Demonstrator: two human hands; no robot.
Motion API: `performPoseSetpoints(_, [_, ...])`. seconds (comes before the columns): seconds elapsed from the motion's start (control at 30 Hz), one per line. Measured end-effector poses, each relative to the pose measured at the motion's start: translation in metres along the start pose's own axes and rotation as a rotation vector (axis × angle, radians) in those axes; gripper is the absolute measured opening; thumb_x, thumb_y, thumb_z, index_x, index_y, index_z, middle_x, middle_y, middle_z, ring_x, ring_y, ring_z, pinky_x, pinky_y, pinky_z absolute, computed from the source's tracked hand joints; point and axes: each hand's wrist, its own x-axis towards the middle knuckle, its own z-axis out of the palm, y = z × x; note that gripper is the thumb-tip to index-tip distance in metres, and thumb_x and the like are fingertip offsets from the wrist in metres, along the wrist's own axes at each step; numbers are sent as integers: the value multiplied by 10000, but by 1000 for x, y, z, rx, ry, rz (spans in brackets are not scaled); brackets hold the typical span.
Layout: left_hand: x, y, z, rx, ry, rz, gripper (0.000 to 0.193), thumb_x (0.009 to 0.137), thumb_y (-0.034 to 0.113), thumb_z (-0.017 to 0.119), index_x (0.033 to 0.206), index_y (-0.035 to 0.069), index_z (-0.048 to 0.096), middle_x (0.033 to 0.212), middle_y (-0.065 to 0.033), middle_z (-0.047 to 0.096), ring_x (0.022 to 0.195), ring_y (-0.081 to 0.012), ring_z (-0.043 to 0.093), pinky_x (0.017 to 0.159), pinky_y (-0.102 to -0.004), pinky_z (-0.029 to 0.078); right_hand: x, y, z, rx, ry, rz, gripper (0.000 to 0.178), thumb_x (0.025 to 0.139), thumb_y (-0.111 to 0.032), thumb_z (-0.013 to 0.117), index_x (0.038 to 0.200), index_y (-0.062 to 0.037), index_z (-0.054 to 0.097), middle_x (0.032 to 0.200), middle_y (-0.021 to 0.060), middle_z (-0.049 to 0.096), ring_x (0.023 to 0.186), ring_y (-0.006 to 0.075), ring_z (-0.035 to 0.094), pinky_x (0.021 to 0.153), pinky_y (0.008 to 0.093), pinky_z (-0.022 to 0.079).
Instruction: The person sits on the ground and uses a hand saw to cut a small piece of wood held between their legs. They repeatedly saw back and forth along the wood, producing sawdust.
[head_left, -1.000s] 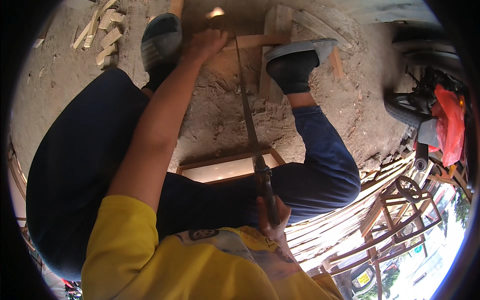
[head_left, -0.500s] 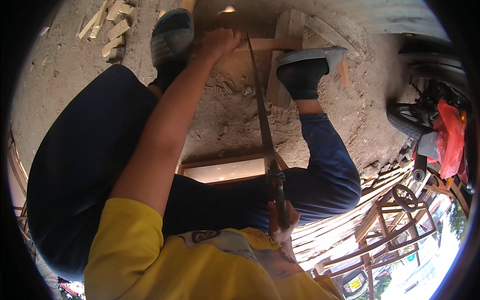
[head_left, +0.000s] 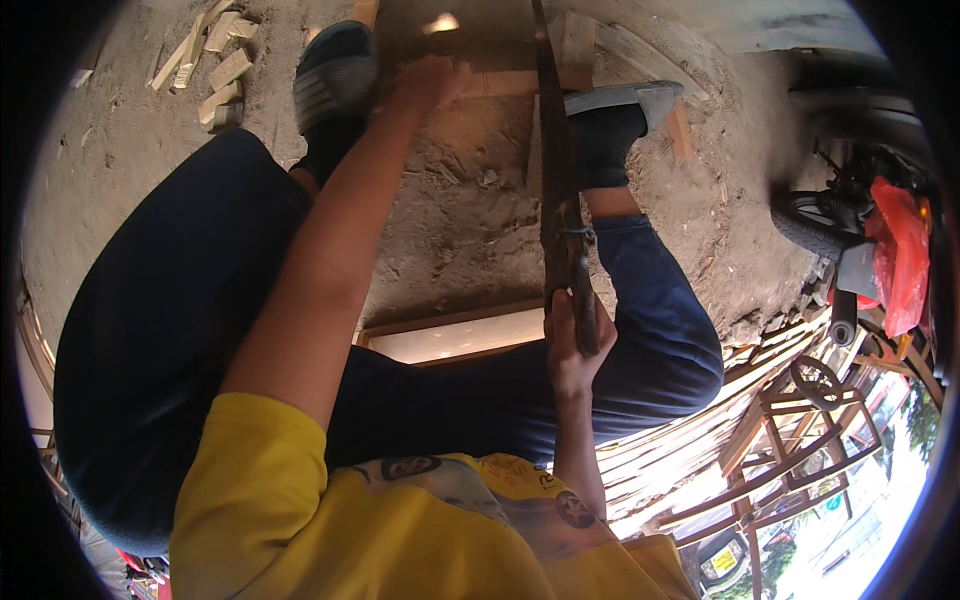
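My right hand [head_left: 570,345] grips the dark handle of a hand saw [head_left: 556,190], whose long blade runs up across a pale wooden strip [head_left: 520,82] on the dirt ground. My left hand [head_left: 428,82] presses down on that strip, just left of the blade. My two sandalled feet [head_left: 335,70] [head_left: 615,105] stand on either side of the cut, the right one on the wood. I sit on a low wooden bench [head_left: 450,335] between my knees.
Short offcuts of wood [head_left: 215,65] lie at the upper left. A motorbike with a red cover [head_left: 890,250] stands at the right. Stacked wooden slats and chair frames [head_left: 790,420] fill the lower right.
The saw has been pushed forward and its blade has swung right, so my right hand now sits further from my body. My left hand stays on the strip.
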Motion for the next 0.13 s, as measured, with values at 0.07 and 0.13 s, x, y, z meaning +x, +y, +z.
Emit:
performPoseSetpoints(0.07, [8, -7, 10, -60, 70, -57, 486, 930, 445, 366, 1147, 117, 652, 1127, -219, 637, 1081, -376, 598, 983, -519, 410, 46, 4, 38, 61, -21, -98, 156, 894, -146, 616, 830, -4, 598, 611, 1, 532, 548, 58, 458, 478, 252, 353])
performPoseSetpoints(0.13, [20, -17, 21, -63, 59, -14, 549, 903, 547, 412, 1232, 154, 609, 1255, -225, 574, 1197, -315, 541, 1083, -589, 274, 76, 1, 65, 183, -12, -126, 140, 893, -142, 622, 813, -29, 603, 574, 10, 496, 517, 61, 440, 454, 255, 331])
